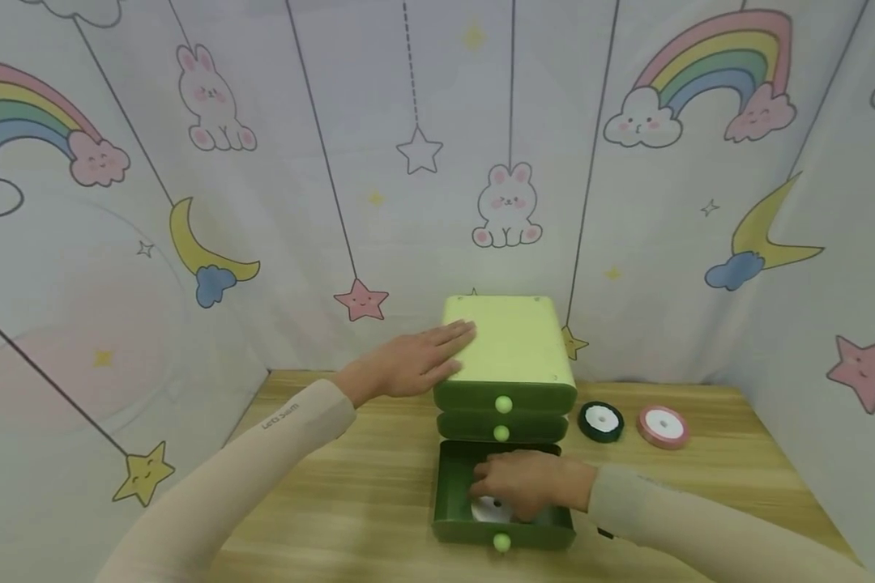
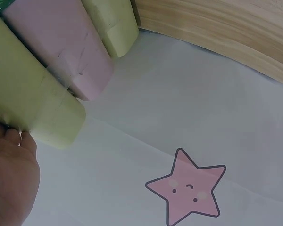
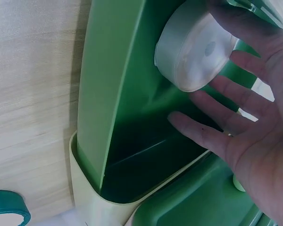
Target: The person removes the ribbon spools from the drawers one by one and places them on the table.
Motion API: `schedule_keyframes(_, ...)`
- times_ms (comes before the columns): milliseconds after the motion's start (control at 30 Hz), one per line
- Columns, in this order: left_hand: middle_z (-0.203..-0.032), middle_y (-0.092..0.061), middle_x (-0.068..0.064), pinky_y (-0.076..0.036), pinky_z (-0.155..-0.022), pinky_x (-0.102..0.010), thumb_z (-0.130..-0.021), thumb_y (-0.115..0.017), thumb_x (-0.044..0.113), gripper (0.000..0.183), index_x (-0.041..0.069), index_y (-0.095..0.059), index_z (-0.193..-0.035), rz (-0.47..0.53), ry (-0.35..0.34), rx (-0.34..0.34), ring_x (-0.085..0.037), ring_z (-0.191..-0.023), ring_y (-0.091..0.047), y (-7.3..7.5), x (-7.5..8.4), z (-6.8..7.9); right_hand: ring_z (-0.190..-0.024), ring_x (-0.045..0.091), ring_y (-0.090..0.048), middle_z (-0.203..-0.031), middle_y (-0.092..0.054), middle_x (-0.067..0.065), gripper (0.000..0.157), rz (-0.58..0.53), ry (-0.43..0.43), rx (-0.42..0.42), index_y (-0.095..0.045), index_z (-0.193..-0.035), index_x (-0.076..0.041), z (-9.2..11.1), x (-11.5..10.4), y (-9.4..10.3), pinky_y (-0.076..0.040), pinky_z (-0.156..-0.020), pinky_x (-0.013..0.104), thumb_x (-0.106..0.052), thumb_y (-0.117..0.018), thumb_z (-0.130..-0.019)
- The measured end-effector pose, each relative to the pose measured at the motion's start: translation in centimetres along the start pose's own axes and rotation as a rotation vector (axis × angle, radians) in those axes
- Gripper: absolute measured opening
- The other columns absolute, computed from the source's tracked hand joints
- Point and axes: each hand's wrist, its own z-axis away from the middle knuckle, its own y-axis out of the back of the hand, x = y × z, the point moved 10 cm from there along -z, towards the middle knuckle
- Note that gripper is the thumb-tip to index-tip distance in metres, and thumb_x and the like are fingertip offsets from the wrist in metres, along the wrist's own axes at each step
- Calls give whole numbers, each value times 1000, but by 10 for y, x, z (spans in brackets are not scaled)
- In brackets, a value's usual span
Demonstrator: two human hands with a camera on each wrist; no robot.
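A small three-tier drawer cabinet (image 1: pixel 518 340) with a pale yellow-green top and green drawer fronts stands on the table. My left hand (image 1: pixel 419 360) rests on the left edge of its top, fingers straight. At the bottom, the lowest drawer (image 1: pixel 474 533) is pulled out. Inside it lies a white ribbon spool (image 3: pixel 203 54), partly hidden in the head view by my right hand (image 1: pixel 521 479). The right wrist view has that hand (image 3: pixel 254 103) with fingers spread and nearly straight, thumb and fingertips right at the spool's edge.
Right of the cabinet, a dark green ribbon spool (image 1: pixel 601 422) and a pink ribbon spool (image 1: pixel 663 427) lie on the wooden table (image 1: pixel 335 502). A small black item (image 1: pixel 605 533) shows beneath the right sleeve. A patterned cloth backdrop (image 1: pixel 423 227) surrounds the table's back and sides.
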Motion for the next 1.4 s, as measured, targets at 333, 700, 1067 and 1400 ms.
schedule_keyframes(333, -179, -8, 8, -26, -134, -42, -114, -22, 55, 66, 26, -8, -171, 5, -1, -7, -14, -166, -11, 0, 1, 1, -107, 6, -64, -133, -65, -9, 65, -13, 25, -19, -64, -140, -34, -1, 0, -7, -57, -87, 21, -12, -88, -84)
schedule_keyframes(700, -179, -8, 9, -27, -133, -43, -113, -22, 57, 66, 26, -9, -171, 7, 0, -9, -14, -166, -12, 3, 1, -1, -102, 1, -62, -127, -68, -10, 67, -86, 23, -15, -70, -135, -33, -2, 5, -4, -56, -84, 18, -2, -86, -78)
schedule_keyframes(1067, -179, -8, 8, -28, -133, -44, -114, -23, 55, 65, 26, -9, -171, 11, -2, -10, -15, -166, -11, 1, 3, -1, -104, 1, -64, -128, -69, -7, 56, -121, 29, 23, -69, -137, -27, 4, 6, 3, -56, -87, 17, -17, -87, -84)
schedule_keyframes(1400, -179, -8, 8, -26, -134, -43, -114, -22, 56, 66, 26, -8, -171, 2, 6, -13, -14, -166, -12, 0, 0, -1, -98, 2, -63, -131, -68, -2, 59, -138, -22, 52, -68, -138, -25, 17, 11, 21, -54, -80, 17, -25, -88, -83)
